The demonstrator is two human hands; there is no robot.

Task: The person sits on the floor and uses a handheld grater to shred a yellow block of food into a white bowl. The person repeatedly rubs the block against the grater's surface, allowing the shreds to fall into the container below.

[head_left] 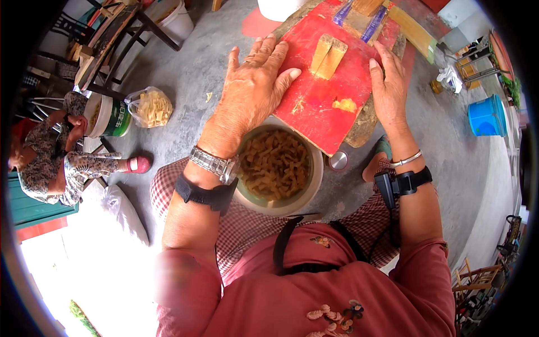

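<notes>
Nearest the camera is the person's dusty-red top with floral embroidery. Beyond it lies the largest work surface, a red board set at a slant, its near corner reaching over the rim of a round tub full of brown cut strips. The left hand lies spread, palm down, over the board's left edge; the right hand lies over the right edge, fingers extended. Neither visibly grips anything, though the undersides are hidden. Between them, a pair of yellowish blocks rests side by side on the board, touching, long axes running away from the person and leaning slightly right. The left thumb looks marginally nearer than the right fingertips. Of writing, a green label on a white bucket bears pale characters, and purple-printed strips sit past the board, illegible.
</notes>
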